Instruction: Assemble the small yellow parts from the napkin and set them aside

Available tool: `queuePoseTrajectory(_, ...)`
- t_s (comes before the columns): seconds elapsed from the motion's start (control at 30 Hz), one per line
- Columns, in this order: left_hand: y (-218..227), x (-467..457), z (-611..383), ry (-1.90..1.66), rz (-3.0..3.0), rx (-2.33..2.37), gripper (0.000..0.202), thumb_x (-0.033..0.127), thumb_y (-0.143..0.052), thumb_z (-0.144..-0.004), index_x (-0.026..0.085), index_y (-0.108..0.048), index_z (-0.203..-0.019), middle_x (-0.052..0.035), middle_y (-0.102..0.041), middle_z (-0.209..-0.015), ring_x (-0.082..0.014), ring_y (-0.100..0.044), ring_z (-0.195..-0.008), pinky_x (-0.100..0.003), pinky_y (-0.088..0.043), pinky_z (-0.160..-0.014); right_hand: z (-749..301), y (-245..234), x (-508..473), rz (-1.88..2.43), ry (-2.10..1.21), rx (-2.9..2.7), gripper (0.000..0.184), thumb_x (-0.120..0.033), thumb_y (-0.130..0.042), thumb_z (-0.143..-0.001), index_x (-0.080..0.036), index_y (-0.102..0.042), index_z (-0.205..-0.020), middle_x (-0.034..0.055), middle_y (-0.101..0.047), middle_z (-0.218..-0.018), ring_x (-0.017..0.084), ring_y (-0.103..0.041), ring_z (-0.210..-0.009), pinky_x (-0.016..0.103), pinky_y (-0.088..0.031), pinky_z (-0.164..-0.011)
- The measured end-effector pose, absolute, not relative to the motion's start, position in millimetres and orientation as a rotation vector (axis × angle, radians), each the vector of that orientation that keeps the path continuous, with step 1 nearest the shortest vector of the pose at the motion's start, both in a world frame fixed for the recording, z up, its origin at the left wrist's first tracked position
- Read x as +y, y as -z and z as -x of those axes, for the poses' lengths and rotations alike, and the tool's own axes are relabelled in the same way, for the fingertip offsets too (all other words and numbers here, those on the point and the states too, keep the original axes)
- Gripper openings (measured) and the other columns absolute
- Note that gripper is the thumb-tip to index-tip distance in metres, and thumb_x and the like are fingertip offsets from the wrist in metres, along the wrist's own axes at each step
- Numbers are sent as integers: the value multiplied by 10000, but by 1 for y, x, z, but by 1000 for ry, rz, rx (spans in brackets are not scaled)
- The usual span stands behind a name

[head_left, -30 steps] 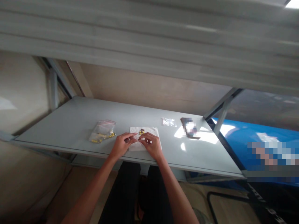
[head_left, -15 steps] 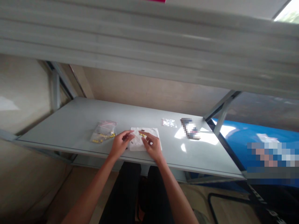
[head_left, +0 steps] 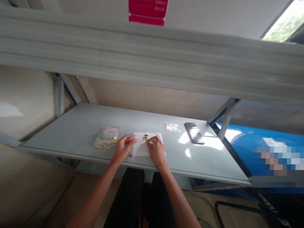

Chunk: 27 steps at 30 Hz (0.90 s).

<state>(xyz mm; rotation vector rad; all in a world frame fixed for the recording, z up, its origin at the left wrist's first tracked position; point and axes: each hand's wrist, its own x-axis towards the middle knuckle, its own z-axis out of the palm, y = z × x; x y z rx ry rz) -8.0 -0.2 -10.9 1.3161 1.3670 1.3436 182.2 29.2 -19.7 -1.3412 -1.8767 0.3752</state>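
Note:
In the head view, my left hand [head_left: 123,147] is at the left edge of a white cloth or paper sheet [head_left: 141,152]. Its thumb and fingers pinch what looks like a thin pale strand [head_left: 137,139], which reaches over the sheet. My right hand [head_left: 157,149] rests on the sheet's right side, fingers drawn together and pointing down; anything in their tips is hidden. Just beyond those fingertips lies a little cluster of yellow beads [head_left: 145,138] with a small dark piece behind it. Another small dark object [head_left: 129,154] lies beside my left wrist.
A clear zip bag [head_left: 108,136] holding yellow beads lies left of my hands. Farther right are a small clear packet [head_left: 172,127] and a blurred-out object [head_left: 194,133]. A thick shelf edge [head_left: 152,60] crosses above the grey table [head_left: 78,126], with a red box [head_left: 148,11] on it.
My right fingers have drawn back from over the yellow beads and curled downward, leaving the cluster more visible. My left fingers have closed together. The view has tilted up, showing more of the red box.

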Motion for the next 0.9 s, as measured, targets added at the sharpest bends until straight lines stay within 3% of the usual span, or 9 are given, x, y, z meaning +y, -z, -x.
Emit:
queuePoseTrajectory(0.23,13,2,7,-1174,-1613,1319,357,484,-706,-821,227,-749,-1066,-45,-775,-1045,-224,-715,-919,-284,-546,-808,-182,2,19,913,-711,-1809,192,-320,-585,-974,-220,-738,-913,52,-698,-904,163,-611,-746,260,-447,-608)
queuePoseTrajectory(0.47,12,3,8,-1173,-1588,1286,376,479,-727,-803,205,-743,-1061,-59,-774,-1056,-240,-714,-945,-305,-531,-862,-182,1,18,805,-842,-1910,225,-278,-547,-987,-253,-770,-996,44,-768,-979,203,-696,-893,307,-507,-817)
queuePoseTrajectory(0.67,7,1,9,-1255,-1460,1342,383,479,-671,-852,194,-691,-1107,-72,-786,-981,-243,-723,-961,-316,-524,-866,-185,11,25,1196,-533,-1628,291,-258,-475,-987,-194,-746,-1073,85,-733,-995,198,-659,-814,289,-494,-692)
queuePoseTrajectory(0.9,7,0,10,-1348,-1339,1302,371,484,-676,-847,181,-627,-1056,-93,-781,-961,-245,-739,-944,-321,-541,-858,-183,28,35,1476,-300,-1786,286,-155,-504,-929,-185,-759,-1056,106,-660,-1036,231,-624,-909,346,-482,-843)
